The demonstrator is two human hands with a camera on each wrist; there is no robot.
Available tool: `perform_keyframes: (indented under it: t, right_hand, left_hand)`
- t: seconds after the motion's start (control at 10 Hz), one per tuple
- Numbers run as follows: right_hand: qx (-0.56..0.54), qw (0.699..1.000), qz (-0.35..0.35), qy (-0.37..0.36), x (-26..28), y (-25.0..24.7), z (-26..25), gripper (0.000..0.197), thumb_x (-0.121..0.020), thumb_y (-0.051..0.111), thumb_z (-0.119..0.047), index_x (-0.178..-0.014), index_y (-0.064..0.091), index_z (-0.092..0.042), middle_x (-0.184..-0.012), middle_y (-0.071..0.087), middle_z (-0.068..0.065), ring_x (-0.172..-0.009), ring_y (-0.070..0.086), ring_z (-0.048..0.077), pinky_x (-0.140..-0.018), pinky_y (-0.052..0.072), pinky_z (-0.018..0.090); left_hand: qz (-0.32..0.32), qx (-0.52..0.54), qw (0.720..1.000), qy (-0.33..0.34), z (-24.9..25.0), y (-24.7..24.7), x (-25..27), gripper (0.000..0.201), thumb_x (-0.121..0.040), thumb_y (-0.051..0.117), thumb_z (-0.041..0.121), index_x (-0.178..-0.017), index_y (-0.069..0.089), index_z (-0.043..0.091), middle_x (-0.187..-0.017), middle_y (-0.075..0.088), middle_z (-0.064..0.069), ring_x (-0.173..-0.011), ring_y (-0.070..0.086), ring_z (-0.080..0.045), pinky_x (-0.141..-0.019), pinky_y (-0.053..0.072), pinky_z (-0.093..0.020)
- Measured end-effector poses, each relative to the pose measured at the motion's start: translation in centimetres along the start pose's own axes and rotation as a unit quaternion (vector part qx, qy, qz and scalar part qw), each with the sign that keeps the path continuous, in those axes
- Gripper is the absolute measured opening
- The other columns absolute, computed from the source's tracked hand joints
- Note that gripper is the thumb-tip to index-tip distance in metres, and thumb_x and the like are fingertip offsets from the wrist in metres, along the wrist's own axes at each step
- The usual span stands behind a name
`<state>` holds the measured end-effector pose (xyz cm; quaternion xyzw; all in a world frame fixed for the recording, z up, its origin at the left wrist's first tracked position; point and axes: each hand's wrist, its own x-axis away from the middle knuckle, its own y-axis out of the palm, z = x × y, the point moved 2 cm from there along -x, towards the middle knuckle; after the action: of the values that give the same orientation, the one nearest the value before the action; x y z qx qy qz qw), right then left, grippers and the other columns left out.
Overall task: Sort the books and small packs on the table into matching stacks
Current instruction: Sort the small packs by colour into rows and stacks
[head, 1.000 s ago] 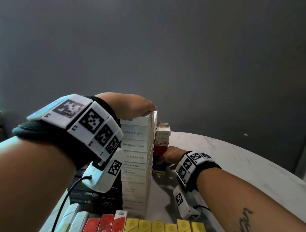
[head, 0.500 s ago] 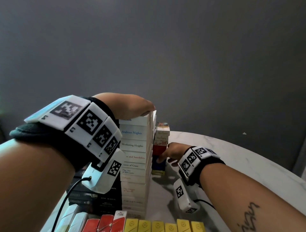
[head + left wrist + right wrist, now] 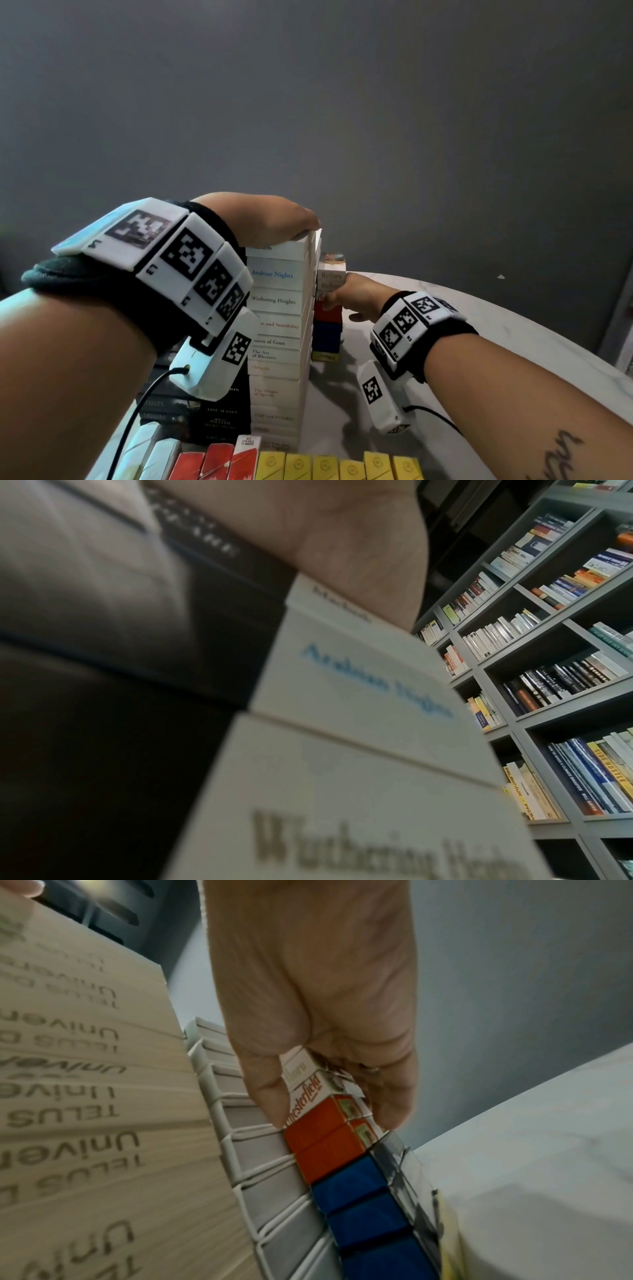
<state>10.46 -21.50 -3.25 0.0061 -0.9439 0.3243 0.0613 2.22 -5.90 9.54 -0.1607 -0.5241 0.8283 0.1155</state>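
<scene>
A tall stack of white books stands mid-table, its spines close up in the left wrist view. My left hand lies flat on its top book. Right behind it stands a thin column of small packs: white on top, then red, blue and yellow. My right hand pinches the column at the white Chesterfield pack, with the thumb on the near side and the fingers on the far side.
A lower stack of black books stands left of the white one. Rows of white, red and yellow packs line the near edge. The marble table stretches right. Bookshelves fill the background.
My right hand has climbed the pack column from the red and blue packs to the white ones near the top. The left hand has stayed on the white books.
</scene>
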Motion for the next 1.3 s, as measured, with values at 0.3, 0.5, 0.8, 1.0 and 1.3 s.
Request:
perform_keyframes:
  t: [0.3,0.5,0.8,1.0,1.3]
  right_hand:
    - [-0.070,0.997,0.002,0.010,-0.2,-1.1,0.4,0.023,-0.082,0.062,0.001,-0.099,0.057,-0.014,-0.111,0.059,0.006,-0.110,0.049,0.022,-0.094,0.040,0.039]
    - [-0.078,0.997,-0.014,0.008,-0.5,-0.7,0.0,0.041,-0.084,0.055,0.004,-0.123,0.053,-0.008,-0.128,0.056,0.012,-0.120,0.049,0.025,-0.091,0.039,0.038]
    - [0.005,0.998,-0.005,0.056,-0.7,-0.8,2.2,0.017,-0.084,0.065,-0.015,-0.097,0.054,-0.011,-0.118,0.053,0.008,-0.120,0.047,0.025,-0.103,0.042,0.043]
    - [-0.007,0.998,-0.047,0.034,-0.8,0.1,2.2,0.049,-0.086,0.061,-0.005,-0.132,0.047,-0.012,-0.126,0.051,0.007,-0.122,0.044,0.025,-0.099,0.037,0.037]
    - [0.052,0.993,-0.059,0.088,-1.5,0.7,4.0,0.033,-0.077,0.073,-0.013,-0.106,0.057,-0.010,-0.128,0.057,0.015,-0.119,0.052,0.029,-0.105,0.042,0.044]
  left_hand:
    - [-0.001,0.012,1.000,-0.007,0.2,0.1,0.2,0.028,-0.101,0.035,0.024,-0.074,0.040,0.022,-0.072,0.035,0.009,-0.061,0.031,0.000,-0.053,0.034,-0.012]
    - [-0.021,-0.070,0.997,0.015,0.4,-0.2,0.3,0.020,-0.103,0.026,0.016,-0.094,0.042,0.009,-0.070,0.040,0.002,-0.059,0.033,-0.007,-0.046,0.030,0.002]
    - [-0.032,-0.103,0.994,0.031,0.4,-0.1,0.1,0.022,-0.103,0.026,0.018,-0.087,0.040,0.011,-0.071,0.041,0.002,-0.060,0.034,-0.008,-0.047,0.034,-0.005]
    - [-0.026,-0.105,0.994,0.027,-0.1,-0.2,-0.2,0.019,-0.102,0.027,0.014,-0.094,0.044,0.010,-0.072,0.042,0.002,-0.060,0.035,-0.007,-0.046,0.031,0.001]
    - [-0.010,-0.045,0.999,0.013,-0.3,0.1,-0.7,0.024,-0.102,0.031,0.020,-0.083,0.045,0.017,-0.073,0.040,0.007,-0.061,0.035,-0.002,-0.053,0.039,-0.010]
